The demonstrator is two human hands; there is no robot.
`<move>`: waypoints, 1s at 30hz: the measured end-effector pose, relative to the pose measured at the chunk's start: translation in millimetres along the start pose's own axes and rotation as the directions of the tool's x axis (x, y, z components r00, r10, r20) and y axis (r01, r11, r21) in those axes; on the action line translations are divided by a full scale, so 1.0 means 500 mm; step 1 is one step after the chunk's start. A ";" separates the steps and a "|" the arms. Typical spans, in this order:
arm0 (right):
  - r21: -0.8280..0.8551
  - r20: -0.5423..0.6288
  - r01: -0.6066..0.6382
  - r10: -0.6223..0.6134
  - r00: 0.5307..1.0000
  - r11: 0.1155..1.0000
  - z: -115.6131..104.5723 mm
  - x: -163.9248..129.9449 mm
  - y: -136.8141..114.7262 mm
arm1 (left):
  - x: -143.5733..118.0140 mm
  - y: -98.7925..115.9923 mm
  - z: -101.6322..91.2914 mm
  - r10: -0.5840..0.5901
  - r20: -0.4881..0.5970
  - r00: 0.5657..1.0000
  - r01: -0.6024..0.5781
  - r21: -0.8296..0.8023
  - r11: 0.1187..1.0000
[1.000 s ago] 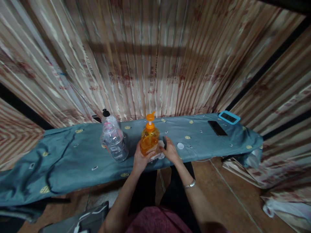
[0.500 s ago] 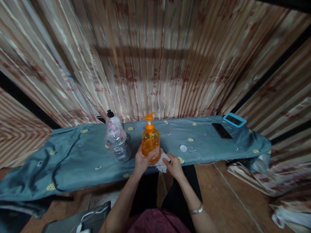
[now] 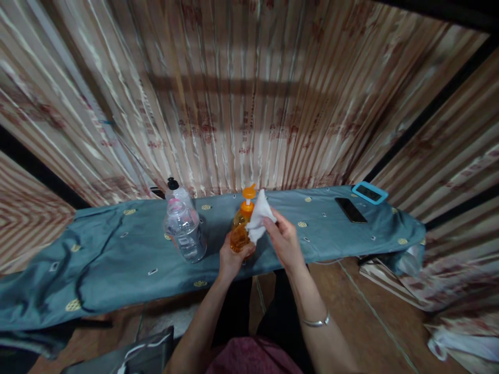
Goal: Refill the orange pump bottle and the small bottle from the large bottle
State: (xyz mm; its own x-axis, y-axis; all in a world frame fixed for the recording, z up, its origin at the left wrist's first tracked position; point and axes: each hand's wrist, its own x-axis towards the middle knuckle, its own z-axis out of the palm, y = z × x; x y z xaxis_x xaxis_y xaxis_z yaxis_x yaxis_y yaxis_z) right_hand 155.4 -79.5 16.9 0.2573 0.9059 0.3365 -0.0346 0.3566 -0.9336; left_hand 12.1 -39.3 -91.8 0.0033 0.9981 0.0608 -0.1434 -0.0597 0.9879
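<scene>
An orange pump bottle [image 3: 238, 232] stands near the front edge of a table draped in blue-grey cloth [image 3: 117, 249]. My left hand [image 3: 233, 258] grips the bottle's lower body from the front. My right hand [image 3: 284, 240] holds a white cloth [image 3: 258, 218] and presses it against the bottle's right side, just below the orange pump head [image 3: 248, 194]. The cloth hides part of the bottle's upper body.
A clear plastic bottle [image 3: 183, 236] stands left of the orange one, with a black-capped bottle [image 3: 173, 189] behind it. A black phone [image 3: 350, 210] and a blue-framed device [image 3: 369, 192] lie at the table's far right. Striped curtains hang behind. Bags lie on the floor at right.
My right hand picked the white cloth up off the table beside the bottle and raised it against the bottle's upper side. My left hand kept its grip on the bottle.
</scene>
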 end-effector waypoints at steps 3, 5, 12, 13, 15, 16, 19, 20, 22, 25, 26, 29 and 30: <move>-0.077 0.026 0.098 -0.096 0.995 0.992 0.031 0.021 -0.008 | -0.002 0.002 -0.003 0.033 -0.006 0.999 -0.033 0.014 0.999; -0.171 -0.013 0.133 -0.138 0.990 0.976 0.040 0.028 -0.012 | -0.004 0.000 -0.004 0.048 0.004 0.999 -0.048 0.033 0.998; -0.431 0.017 0.124 -0.129 0.991 0.894 0.088 0.093 -0.007 | -0.001 -0.014 -0.003 0.054 0.019 0.998 -0.056 0.083 0.995; -0.445 0.032 0.122 -0.121 0.992 0.887 0.094 0.102 -0.002 | -0.001 -0.014 -0.003 0.048 0.019 0.999 -0.050 0.077 0.996; -0.464 0.047 0.125 -0.116 0.992 0.877 0.098 0.110 0.006 | 0.001 -0.012 -0.003 0.031 0.015 0.999 -0.033 0.083 0.996; -0.470 0.049 0.125 -0.116 0.992 0.874 0.095 0.109 0.010 | 0.001 -0.012 -0.004 0.020 0.012 1.000 -0.021 0.095 0.995; -0.474 0.051 0.135 -0.126 0.991 0.870 0.075 0.088 0.022 | -0.001 -0.013 -0.004 -0.002 0.019 1.000 0.000 0.137 0.991; -0.470 0.050 0.143 -0.136 0.989 0.871 0.067 0.078 0.026 | -0.003 -0.014 -0.003 -0.002 0.024 1.000 -0.001 0.144 0.990; -0.453 0.051 0.164 -0.158 0.986 0.876 0.054 0.059 0.038 | -0.005 -0.018 -0.002 0.000 0.026 1.000 -0.004 0.134 0.991; -0.419 0.037 0.181 -0.183 0.982 0.890 0.047 0.039 0.057 | -0.007 -0.021 -0.002 -0.004 0.023 1.000 0.002 0.097 0.995; -0.407 0.031 0.183 -0.187 0.982 0.895 0.046 0.035 0.063 | -0.006 -0.020 -0.003 -0.004 0.028 1.000 0.001 0.094 0.996; -0.358 0.031 0.185 -0.186 0.982 0.915 0.045 0.031 0.072 | -0.005 -0.013 -0.007 0.007 0.044 0.999 -0.013 0.133 0.991; -0.337 0.038 0.184 -0.181 0.983 0.923 0.044 0.032 0.072 | -0.004 -0.009 -0.008 0.012 0.045 0.999 -0.019 0.151 0.988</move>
State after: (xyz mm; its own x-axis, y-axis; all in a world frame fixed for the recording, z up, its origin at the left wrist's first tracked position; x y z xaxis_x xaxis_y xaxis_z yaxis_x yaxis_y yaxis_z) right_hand 137.1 -47.2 -8.8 0.2222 0.8343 0.5046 0.3411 0.4184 -0.8418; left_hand 8.6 -41.2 -97.1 0.0461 0.9958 0.0789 0.0077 -0.0794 0.9968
